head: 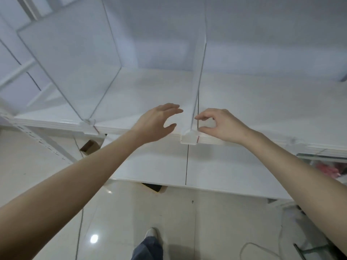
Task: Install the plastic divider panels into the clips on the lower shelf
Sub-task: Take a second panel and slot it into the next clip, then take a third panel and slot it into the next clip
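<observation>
Divider panel (pixel 196 102) is standing in its clip (pixel 190 137); I'm hovering both hands, left hand (pixel 156 122) and right hand (pixel 221 124), open beside it, checking it's seated straight.

One head-worn wide-angle view looks forward and steeply down from close above a white shelf (pixel 244 102). It faces the shelf front edge, with both forearms reaching in from the lower corners and the tiled floor (pixel 131 212) below. Edges bow outward.

The left clear panel (pixel 69 59) is running off the top edge. The pink thing (pixel 327 170) under the shelf (pixel 262 109) is blurring beyond recognition. Both forearms are leaving the frame.
</observation>
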